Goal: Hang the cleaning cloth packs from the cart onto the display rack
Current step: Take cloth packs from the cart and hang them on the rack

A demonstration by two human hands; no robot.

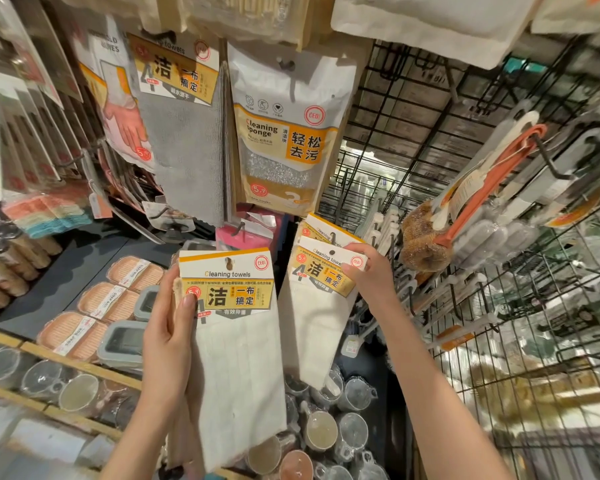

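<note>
My left hand [168, 336] grips a white cleaning towel pack [238, 355] by its left edge, thumb on the yellow header card, holding it upright in front of the display. My right hand [369, 273] pinches the header card of a second white cleaning towel pack [314, 327], which sits at a black rack hook [333, 239]. Another identical pack's card [321, 226] hangs just behind it on the same hook. The wire display rack [413, 140] rises behind both packs.
Grey towels [187, 150] and a cleaning sponge bag [288, 133] hang above. Brushes with orange handles [482, 188] hang on the right. Soap boxes [101, 306] and clear cups [326, 427] fill the shelves below.
</note>
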